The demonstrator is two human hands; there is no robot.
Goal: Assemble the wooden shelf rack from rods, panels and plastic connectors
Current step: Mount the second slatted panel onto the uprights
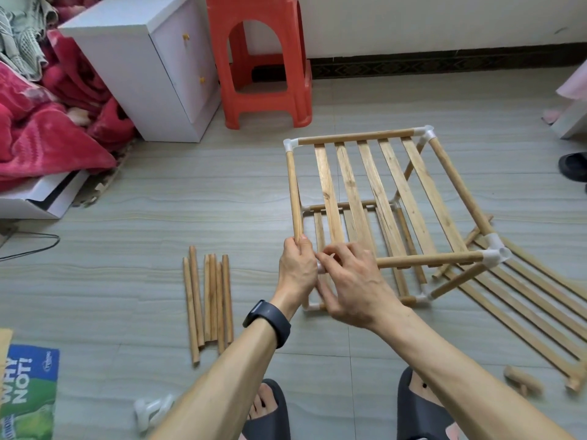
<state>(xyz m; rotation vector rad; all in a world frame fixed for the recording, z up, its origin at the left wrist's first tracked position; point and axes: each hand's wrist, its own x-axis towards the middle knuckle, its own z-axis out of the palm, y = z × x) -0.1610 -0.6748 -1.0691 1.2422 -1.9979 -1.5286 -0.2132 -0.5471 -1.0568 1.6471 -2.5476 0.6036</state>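
Two dark slippers (422, 408) sit at the bottom edge. Above them the left hand (297, 268) curls its fingers round the near end of a side rod on the half-built pale wooden slatted rack (374, 185), which stands on the grey floor. The right hand (352, 281) touches the left, its bent fingers pinching a mostly hidden white plastic corner connector (321, 267). Left of the fingers lies a bundle of loose wooden rods (209, 300), and right of them a flat slatted wooden panel (540, 306). An orange plastic stool (263, 58) stands beyond.
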